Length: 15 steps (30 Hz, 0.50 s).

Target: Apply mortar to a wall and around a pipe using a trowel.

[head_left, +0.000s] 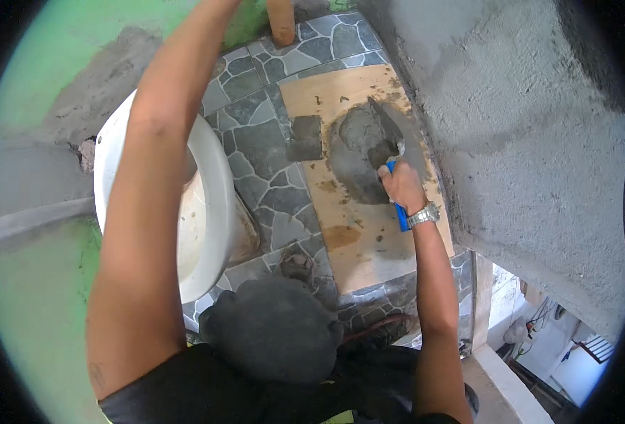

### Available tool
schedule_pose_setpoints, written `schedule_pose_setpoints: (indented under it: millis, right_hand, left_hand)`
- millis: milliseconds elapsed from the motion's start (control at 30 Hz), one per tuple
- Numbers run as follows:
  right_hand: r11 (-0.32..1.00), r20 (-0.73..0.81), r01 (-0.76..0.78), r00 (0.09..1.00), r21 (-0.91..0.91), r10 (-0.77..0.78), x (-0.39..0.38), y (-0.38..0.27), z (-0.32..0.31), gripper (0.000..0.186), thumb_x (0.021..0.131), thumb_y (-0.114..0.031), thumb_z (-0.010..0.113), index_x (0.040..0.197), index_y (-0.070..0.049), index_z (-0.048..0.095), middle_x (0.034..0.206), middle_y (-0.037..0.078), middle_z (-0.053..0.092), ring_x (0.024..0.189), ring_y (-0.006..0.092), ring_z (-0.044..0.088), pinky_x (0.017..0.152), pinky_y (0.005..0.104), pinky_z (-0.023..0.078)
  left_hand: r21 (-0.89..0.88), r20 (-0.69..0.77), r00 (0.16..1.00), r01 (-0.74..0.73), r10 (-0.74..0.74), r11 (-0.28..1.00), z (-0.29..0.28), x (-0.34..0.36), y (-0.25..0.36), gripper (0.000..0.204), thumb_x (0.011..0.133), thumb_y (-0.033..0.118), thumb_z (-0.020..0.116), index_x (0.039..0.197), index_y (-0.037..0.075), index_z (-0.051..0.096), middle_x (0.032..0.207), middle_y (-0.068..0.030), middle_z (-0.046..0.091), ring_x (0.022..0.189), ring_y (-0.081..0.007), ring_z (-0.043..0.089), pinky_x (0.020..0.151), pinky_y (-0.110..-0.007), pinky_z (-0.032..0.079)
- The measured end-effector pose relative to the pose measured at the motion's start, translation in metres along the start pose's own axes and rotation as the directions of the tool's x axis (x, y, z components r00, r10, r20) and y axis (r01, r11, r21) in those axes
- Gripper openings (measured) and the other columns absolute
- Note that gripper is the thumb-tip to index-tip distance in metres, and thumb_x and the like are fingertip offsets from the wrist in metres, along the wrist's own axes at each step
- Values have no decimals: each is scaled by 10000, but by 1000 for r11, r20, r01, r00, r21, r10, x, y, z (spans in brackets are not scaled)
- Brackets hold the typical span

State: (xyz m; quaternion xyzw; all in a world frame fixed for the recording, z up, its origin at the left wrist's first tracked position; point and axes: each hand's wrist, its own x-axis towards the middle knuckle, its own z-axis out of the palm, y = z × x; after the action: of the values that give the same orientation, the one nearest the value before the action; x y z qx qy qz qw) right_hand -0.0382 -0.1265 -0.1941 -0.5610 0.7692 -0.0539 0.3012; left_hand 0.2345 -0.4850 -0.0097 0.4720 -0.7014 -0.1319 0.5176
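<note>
My right hand (406, 187) is closed around the blue handle of a trowel (389, 127), with a metal-banded watch on the wrist. The trowel's dark pointed blade lies against a mound of wet grey mortar (358, 129). Under the mortar is a light wooden board (369, 265), smeared and spotted with grey. A roughly square grey piece (305, 138) sits at the board's left edge; I cannot make out its kind. My left arm stretches up past the top edge of the picture, so the hand itself is hidden from sight.
A white ceramic toilet bowl (217, 184) stands left of the board, partly behind my left arm. Stone-patterned tiles (259, 148) cover the floor. A rough grey cement wall (531, 155) rises on the right. An orange-brown pipe-like upright (281, 22) stands at the top. Green, partly cement-patched wall lies left.
</note>
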Motion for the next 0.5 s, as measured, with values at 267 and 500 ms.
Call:
schedule_pose_setpoints:
  millis: [267,500]
  right_hand:
    - [999,-63,40,997,25,-39,-2,-2,6,407,915,-347,648,1053,35,648,1017,344,672,994,534,634,876,559,522]
    - [994,-56,92,994,50,-90,-5,-18,-3,373,909,-326,652,1007,33,646,971,347,672,969,533,639,848,564,528]
  left_hand:
    - [-45,-115,991,-70,64,997,5,0,-4,477,742,279,705,1127,-3,698,1039,-215,728,986,-335,694,888,-398,538]
    - [2,-317,948,18,-16,1000,18,2,-15,446,713,215,732,1098,-4,675,1002,-215,719,965,-335,695,868,-405,545]
